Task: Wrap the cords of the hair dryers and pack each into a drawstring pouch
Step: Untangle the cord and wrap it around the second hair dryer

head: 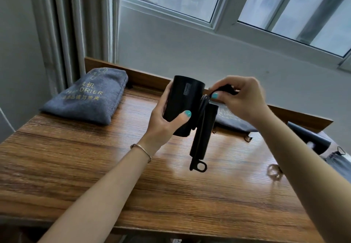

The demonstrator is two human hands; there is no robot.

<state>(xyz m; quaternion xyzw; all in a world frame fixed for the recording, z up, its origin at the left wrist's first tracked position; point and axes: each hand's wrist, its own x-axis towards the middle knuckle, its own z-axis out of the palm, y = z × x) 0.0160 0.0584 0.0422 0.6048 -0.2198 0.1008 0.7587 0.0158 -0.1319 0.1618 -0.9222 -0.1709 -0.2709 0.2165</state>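
In the middle of the frame, the left hand [164,115] is gripping the barrel of a black hair dryer [182,106], fingers and thumb curled round it, holding it up above the wooden table [95,166]. The dryer's handle [204,132] is hanging downward below the barrel, ending in a small hanging loop near the centre of the frame. Just right of the barrel, the right hand [245,98] is pinching the black cord [225,89], its fingers bent closed on it, where several turns of the cord are lying against the joint between barrel and handle. In the upper left part of the frame, a filled grey drawstring pouch [89,94] with gold lettering is lying on the table beside the curtain [72,24]. Behind the dryer and the right wrist, a second grey pouch [231,121] is lying flat along the raised back edge of the table, its drawstring ends trailing onto the wood. At the right edge of the frame, another black hair dryer [311,138] is resting on the table, partly hidden by the right forearm. A thin bracelet [144,150] is sitting on the left wrist, and a window [228,1] is filling the top of the frame.
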